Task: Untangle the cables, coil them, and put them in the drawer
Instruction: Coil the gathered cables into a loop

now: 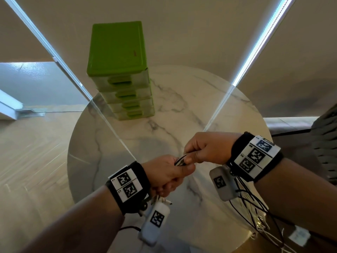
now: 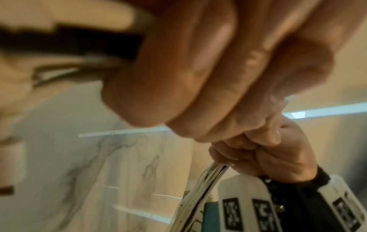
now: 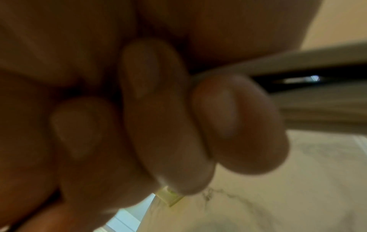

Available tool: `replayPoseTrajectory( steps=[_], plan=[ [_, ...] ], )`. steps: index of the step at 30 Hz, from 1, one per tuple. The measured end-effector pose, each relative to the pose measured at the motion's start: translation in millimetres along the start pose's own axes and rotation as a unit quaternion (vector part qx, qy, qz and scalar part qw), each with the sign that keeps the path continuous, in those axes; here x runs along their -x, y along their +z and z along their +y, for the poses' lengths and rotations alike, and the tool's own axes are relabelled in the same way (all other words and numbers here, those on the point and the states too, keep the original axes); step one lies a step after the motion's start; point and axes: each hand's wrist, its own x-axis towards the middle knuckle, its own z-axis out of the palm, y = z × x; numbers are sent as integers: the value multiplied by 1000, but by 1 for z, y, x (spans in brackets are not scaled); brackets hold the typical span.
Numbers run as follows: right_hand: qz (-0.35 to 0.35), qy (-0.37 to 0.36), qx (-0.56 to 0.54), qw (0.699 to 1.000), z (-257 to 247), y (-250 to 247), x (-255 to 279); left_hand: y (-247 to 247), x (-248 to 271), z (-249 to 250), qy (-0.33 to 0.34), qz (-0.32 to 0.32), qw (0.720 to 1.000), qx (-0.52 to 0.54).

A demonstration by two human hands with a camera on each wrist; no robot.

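Two hands meet over the near half of a round marble table (image 1: 182, 110), both closed on one bundle of cables (image 1: 180, 159).

Head view only: green drawer unit (image 1: 119, 70) standing at the table's 11 o'clock edge, four drawers, all pushed in. Marker-tagged wristbands on both wrists. Loose black and white leads hang off the table at 4 o'clock, below the right forearm.

Left wrist view only: cables (image 2: 200, 188) show as several white and dark strands side by side, emerging from under the right hand (image 2: 268, 155) and running down toward 6 o'clock. A dark looped stretch (image 2: 75, 42) leaves the left hand (image 2: 208, 66) toward 9 o'clock (blurred; strand count unclear).

Right wrist view only: close underside of curled fingers (image 3: 164, 113), dim and soft. Pale and dark strands (image 3: 307, 67) exit toward 3 o'clock. A sliver of the green unit (image 3: 169, 198) shows below the fingertips.

Left hand (image 1: 164, 175): fist clamped round the bundle, fingers fully curled.

Right hand (image 1: 206, 147): fingers curled, thumb and fingertips pinching the same bundle just beside the left hand; the two hands touch.

Bundle is held above the tabletop, well apart from the drawer unit.
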Motion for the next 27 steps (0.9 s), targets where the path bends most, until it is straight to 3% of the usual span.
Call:
replayPoseTrajectory(
  steps=[6,9,14,15,18,22,25,27],
  plan=[
    [4,-55,-102,993,9,-3,4,-15,22,2,48,-96,981,160],
    [59,3,-175,983,31,8,11,-34,28,-6,96,-121,953,262],
    [175,-15,-385,906,22,17,-10,-31,20,-5,186,-216,894,346],
    [203,-3,-366,908,19,19,-17,-30,18,0,191,-233,886,352],
    [290,43,-154,944,19,26,-37,-31,12,8,189,-246,876,369],
    [258,87,-58,960,6,41,-52,-31,15,12,206,-183,881,386],
    [184,83,-22,979,-7,62,-56,-23,16,18,207,-39,921,329],
    [122,59,33,990,-15,71,-53,-20,9,17,202,78,933,288]
  ],
)
